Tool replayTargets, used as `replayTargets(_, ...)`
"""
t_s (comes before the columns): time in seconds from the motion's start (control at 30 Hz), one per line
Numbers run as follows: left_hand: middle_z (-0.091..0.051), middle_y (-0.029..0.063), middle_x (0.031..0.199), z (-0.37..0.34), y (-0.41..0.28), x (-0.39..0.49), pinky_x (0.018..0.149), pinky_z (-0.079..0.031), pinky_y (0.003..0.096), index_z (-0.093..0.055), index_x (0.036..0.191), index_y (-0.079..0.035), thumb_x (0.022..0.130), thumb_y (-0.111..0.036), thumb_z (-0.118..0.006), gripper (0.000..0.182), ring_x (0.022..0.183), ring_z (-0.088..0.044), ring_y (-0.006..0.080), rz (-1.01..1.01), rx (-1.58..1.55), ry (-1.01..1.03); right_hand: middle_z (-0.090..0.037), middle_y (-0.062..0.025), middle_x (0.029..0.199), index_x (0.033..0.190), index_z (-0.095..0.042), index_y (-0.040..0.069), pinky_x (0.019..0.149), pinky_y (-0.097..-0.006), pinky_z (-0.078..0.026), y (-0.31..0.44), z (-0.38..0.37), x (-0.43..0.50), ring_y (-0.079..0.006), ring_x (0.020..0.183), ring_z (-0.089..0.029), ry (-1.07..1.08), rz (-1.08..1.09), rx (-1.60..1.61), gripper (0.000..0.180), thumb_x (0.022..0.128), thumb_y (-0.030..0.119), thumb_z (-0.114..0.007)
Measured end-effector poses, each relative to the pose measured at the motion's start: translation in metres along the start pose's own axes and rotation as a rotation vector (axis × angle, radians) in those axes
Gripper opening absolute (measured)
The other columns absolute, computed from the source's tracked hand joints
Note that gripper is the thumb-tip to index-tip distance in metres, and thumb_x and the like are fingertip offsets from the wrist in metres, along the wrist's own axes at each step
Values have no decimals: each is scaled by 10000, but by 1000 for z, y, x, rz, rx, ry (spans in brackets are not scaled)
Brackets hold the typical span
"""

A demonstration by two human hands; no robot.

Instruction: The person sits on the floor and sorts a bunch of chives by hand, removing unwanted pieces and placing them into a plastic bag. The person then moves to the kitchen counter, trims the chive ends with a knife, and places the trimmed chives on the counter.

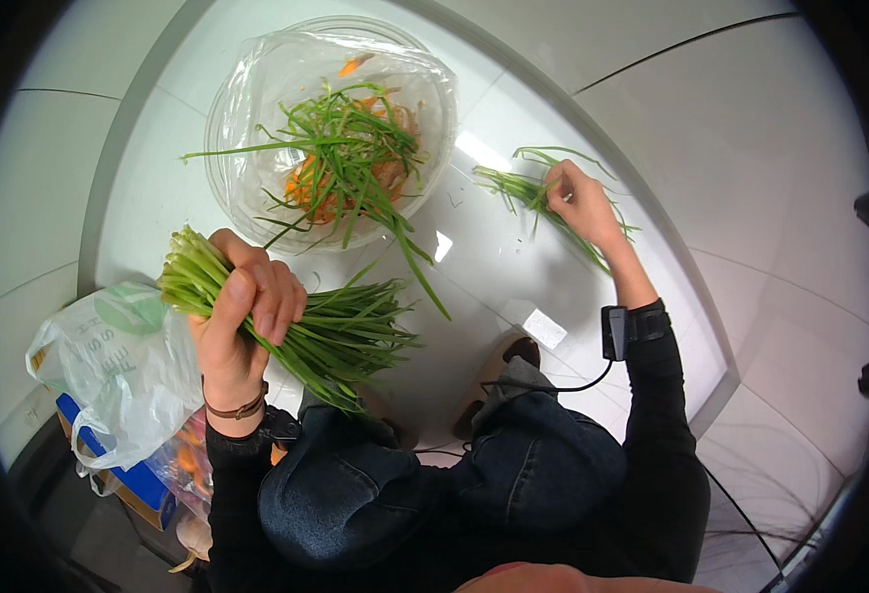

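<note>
My left hand (249,296) is wrapped around a thick bunch of garlic chives (353,333). Its pale cut ends point up and left, and the green leaves fan out to the right. At the right, my right hand (582,204) bends over a smaller loose pile of garlic chives (512,185) on the pale glossy surface (471,285). Thumb and fingers are pinched together on leaves there; the fingertips are partly hidden. Between and beyond my hands stands a round clear plastic-lined bin (216,185), with green chive scraps (353,156) lying over orange peelings (301,189) inside.
Left of me, a white plastic bag (138,370) with printing rests over a blue box (134,482). Close by are a clear bag of orange pieces (186,459) and a garlic bulb (193,537). A grey border (656,215) edges the surface. A cable (553,388) runs from my right wrist device.
</note>
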State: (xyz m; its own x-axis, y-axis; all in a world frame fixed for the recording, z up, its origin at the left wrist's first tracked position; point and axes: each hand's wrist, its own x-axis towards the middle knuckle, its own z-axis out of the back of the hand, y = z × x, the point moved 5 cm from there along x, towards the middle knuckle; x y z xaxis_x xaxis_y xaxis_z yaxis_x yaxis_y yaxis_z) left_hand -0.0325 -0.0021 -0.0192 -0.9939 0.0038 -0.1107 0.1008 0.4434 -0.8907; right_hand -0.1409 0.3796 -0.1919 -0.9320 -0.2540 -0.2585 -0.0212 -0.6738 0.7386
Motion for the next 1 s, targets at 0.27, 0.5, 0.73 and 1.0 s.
replayTargets(0.27, -433, -16, 572, 0, -1, -3, 529, -366, 277, -438, 892, -70, 979, -279, -614, 287, 471, -419, 98, 22, -13, -16, -703, -108, 906, 963, -721, 32, 730, -385, -542, 14, -25, 24, -248, 795, -680, 167, 88, -114, 141, 889, 103, -625)
replayTargets(0.5, -430, -24, 572, -4, 4, 0, 535, -368, 287, -444, 862, -94, 888, -294, -759, 374, 475, -424, 109, 15, -34, 35, -653, -112, 1005, 980, -721, 95, 785, -434, -544, -7, -78, 65, -319, 910, -667, 138, 72, -609, 198, 829, 223, -739)
replayTargets(0.73, -421, -20, 569, 4, 1, -6, 545, -369, 288, -440, 849, -97, 875, -230, -758, 346, 486, -436, 118, 61, -76, -68, -701, -101, 748, 820, -734, 29, 683, -358, -515, 17, -30, 53, -248, 717, -659, 164, 118, -190, 104, 769, 112, -771)
replayTargets(1.0, -479, 11, 596, 3, 13, 2, 530, -415, 296, -476, 838, -64, 869, -119, -708, 241, 487, -474, 133, 74, -94, -38, -680, -54, 777, 841, -739, 7, 645, -293, -459, 76, 33, 33, -133, 665, -546, 106, 91, -47, 129, 828, 133, -761)
